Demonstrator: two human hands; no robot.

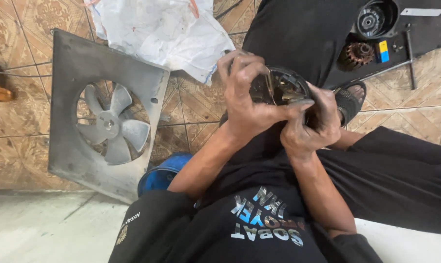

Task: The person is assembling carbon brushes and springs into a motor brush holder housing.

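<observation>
My left hand (247, 104) wraps over the top and near side of a round dark motor housing (281, 87), fingers curled shut on it, thumb pressed across its rim. My right hand (310, 126) grips the same housing from below and the right, fingers closed. I hold the housing above my lap, off the tiled floor (201, 107). Left: grey radiator fan shroud (79, 63), crumpled white sheet (162, 29). Upper right: copper armature (357, 54) on a black mat (425, 31)
</observation>
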